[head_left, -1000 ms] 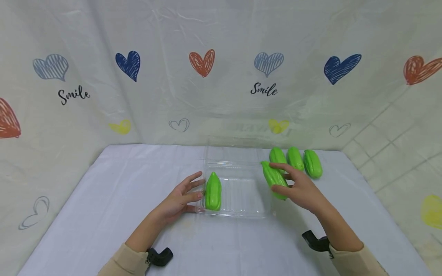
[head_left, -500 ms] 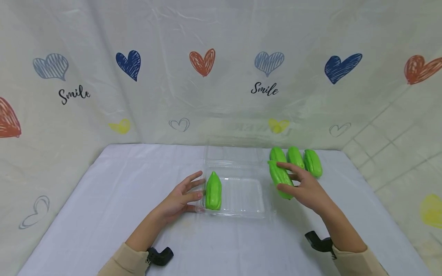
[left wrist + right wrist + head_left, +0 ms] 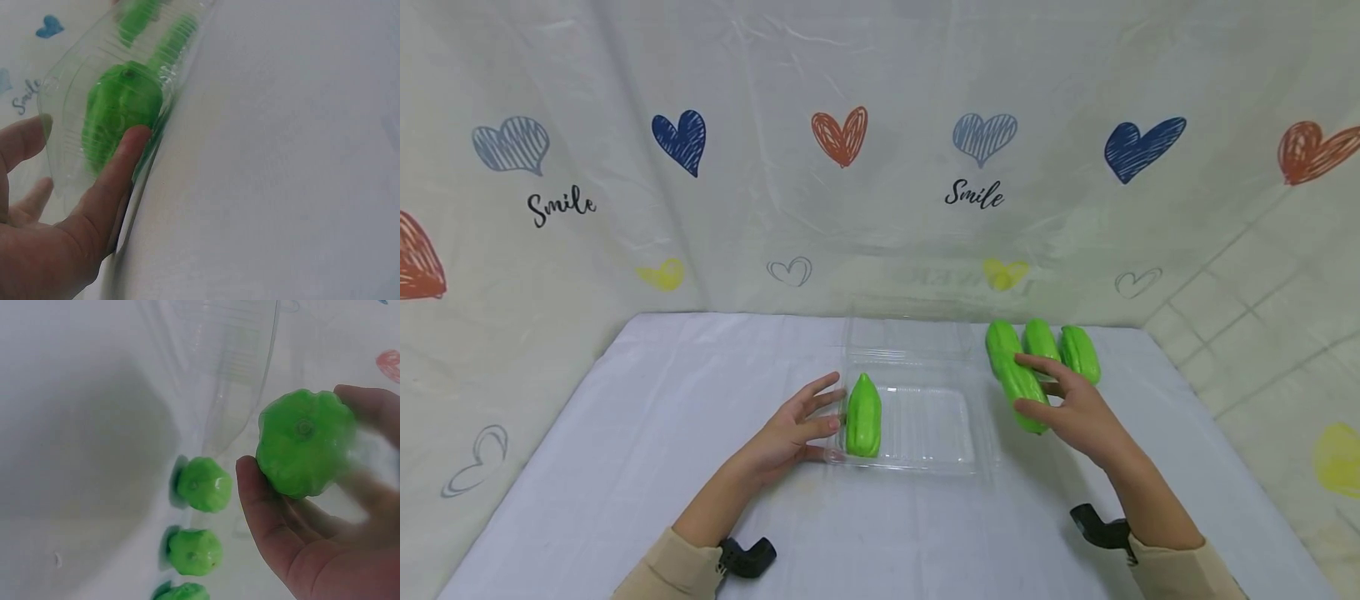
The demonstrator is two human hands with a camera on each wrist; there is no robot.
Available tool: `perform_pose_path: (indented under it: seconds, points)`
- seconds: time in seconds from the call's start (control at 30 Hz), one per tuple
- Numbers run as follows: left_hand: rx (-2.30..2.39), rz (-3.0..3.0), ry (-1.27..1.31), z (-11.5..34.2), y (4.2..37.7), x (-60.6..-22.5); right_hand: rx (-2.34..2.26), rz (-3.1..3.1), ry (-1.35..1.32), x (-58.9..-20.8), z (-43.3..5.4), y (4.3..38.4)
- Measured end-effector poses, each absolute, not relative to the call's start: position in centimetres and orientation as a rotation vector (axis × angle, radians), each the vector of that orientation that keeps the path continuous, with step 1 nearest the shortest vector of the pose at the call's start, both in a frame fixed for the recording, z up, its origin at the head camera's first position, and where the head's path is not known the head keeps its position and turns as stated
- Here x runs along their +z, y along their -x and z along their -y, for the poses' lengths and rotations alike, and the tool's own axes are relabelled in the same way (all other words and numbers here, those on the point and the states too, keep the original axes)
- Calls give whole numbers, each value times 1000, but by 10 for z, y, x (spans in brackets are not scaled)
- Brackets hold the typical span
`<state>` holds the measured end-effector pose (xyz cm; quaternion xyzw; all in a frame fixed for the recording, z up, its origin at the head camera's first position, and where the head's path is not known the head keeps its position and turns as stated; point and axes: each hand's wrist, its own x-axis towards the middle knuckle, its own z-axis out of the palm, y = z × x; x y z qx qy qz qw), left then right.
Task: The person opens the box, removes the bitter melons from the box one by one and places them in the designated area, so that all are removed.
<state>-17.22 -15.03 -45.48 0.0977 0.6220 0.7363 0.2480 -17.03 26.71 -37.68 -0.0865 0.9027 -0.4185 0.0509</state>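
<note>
My right hand [image 3: 1078,417] pinches a green ribbed gourd [image 3: 1022,396] between thumb and fingers, raised above the table to the right of the clear plastic box. The right wrist view shows the blunt end of this gourd [image 3: 306,440] facing the camera, the hand [image 3: 331,550] curled around its side. A hinged clear box [image 3: 925,463] lies unfolded, its lid [image 3: 910,333] at the back. Inside, along the left wall, lies one gourd [image 3: 863,421]. My left hand [image 3: 786,437] touches the box's left side, fingers spread; its thumb rests against the plastic [image 3: 62,134].
Behind the right hand, three more gourds stand in a row: one [image 3: 1000,337] partly covered by the held one, another [image 3: 1041,340], and a third [image 3: 1081,357]. A white cloth [image 3: 880,542] covers the table. A printed curtain [image 3: 880,225] hangs behind.
My right hand has moved right with the gourd, away from the box and toward the row, and the held gourd now overlaps the leftmost one there. The left hand stays put.
</note>
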Motion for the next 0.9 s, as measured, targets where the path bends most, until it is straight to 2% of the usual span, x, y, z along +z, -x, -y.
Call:
perform_pose_path:
  seconds: [0.9]
  points:
    - [2014,-1686,-270,149,172,-454,-1282,-2753,168,-399,-285,179]
